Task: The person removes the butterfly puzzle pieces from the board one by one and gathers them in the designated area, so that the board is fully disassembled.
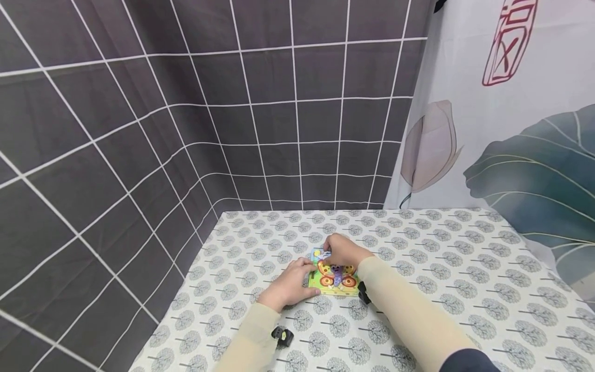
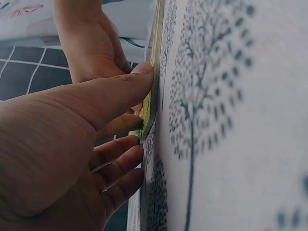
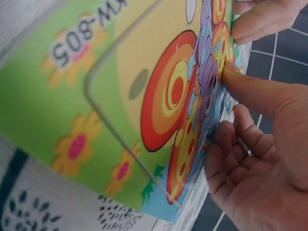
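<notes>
A flat butterfly puzzle board (image 1: 319,282), bright green, yellow and blue, lies on the table between my hands. Its butterfly (image 1: 338,278) has a purple body and orange-ringed wings; "KW-805" is printed on the board's green border (image 3: 29,98). My left hand (image 1: 291,283) holds the near-left corner, thumb along the near edge and fingertips against the left edge. From the far side, my right hand (image 1: 346,251) grips the board, its thumb (image 3: 245,89) on the printed face and its other fingers bent at the far edge. Whether they reach underneath is hidden.
A white tablecloth (image 1: 260,253) with grey tree prints covers the table. Dark curtain (image 1: 269,119) with a white grid hangs at the back and left, and a white curtain (image 1: 465,57) with leaf prints at the right. Black straps (image 1: 282,336) sit at the wrists.
</notes>
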`<act>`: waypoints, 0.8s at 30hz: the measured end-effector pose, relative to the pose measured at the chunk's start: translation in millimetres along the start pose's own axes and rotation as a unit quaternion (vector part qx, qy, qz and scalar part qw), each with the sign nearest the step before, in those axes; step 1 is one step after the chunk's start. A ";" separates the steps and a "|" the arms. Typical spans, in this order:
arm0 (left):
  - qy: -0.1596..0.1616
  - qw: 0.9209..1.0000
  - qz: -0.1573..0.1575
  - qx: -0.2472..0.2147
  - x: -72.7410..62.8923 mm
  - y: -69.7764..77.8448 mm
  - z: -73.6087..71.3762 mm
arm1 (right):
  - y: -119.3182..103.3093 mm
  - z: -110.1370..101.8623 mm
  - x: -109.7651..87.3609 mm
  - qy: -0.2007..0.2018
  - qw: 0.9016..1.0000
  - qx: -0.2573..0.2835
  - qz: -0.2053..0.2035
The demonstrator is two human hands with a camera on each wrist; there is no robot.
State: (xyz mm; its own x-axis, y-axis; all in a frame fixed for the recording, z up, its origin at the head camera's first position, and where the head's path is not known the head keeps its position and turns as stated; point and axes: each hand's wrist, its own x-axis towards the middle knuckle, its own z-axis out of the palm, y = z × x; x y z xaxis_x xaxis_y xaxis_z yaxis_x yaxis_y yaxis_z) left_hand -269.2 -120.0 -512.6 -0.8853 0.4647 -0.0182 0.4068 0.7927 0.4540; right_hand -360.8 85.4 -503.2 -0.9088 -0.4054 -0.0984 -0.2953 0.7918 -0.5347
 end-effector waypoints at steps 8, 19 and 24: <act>0.000 1.000 0.004 0.007 1.1 -1.7 1.6 | 4.4 -1.1 1.5 0.023 0.998 0.053 -0.022; 0.001 1.000 0.002 0.004 1.2 -2.8 2.9 | 8.6 3.4 1.0 0.056 0.997 0.050 -0.035; 0.002 1.000 0.004 0.008 0.3 -2.2 1.8 | 10.2 5.1 1.1 0.072 0.995 0.040 -0.050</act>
State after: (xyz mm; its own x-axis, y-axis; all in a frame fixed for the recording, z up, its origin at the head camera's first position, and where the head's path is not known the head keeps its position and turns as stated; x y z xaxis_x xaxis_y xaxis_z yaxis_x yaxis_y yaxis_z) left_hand -269.9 -120.9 -515.3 -0.8829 0.4694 -0.0121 0.4168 0.7953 0.4402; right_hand -363.3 90.8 -513.0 -0.9107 -0.4059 0.0765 -0.3668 0.7095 -0.6017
